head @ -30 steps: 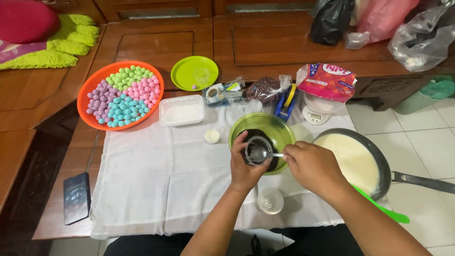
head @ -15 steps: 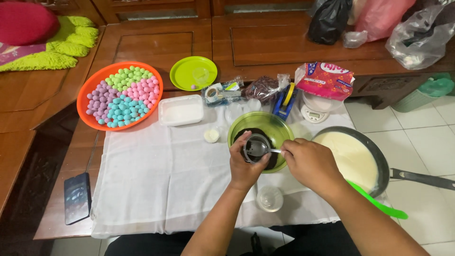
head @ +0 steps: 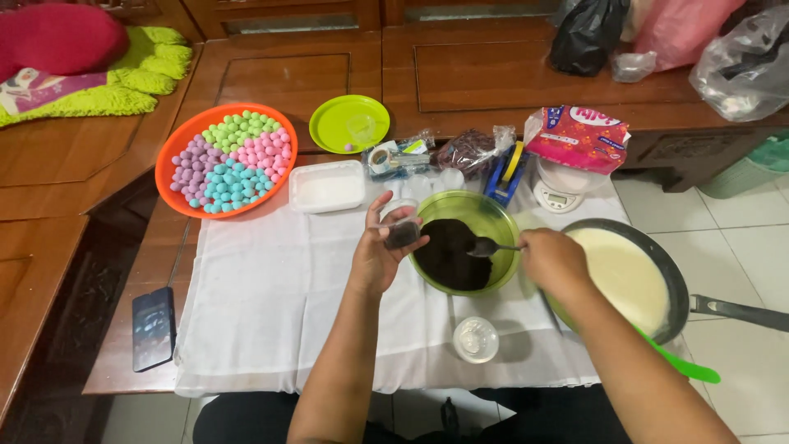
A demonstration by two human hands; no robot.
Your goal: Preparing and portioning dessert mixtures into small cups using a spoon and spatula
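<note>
Left hand: raised, fingers pinching a small clear cup with dark filling, just left of the green bowl.
Right hand: fist closed on a spoon, tip over the dark crumbs in the bowl.
Right: pan of pale batter.
Near: small lidded cup.
Far left: orange tray of coloured balls.

left hand: raised, fingers pinched | right hand: fisted, knuckles up
</note>
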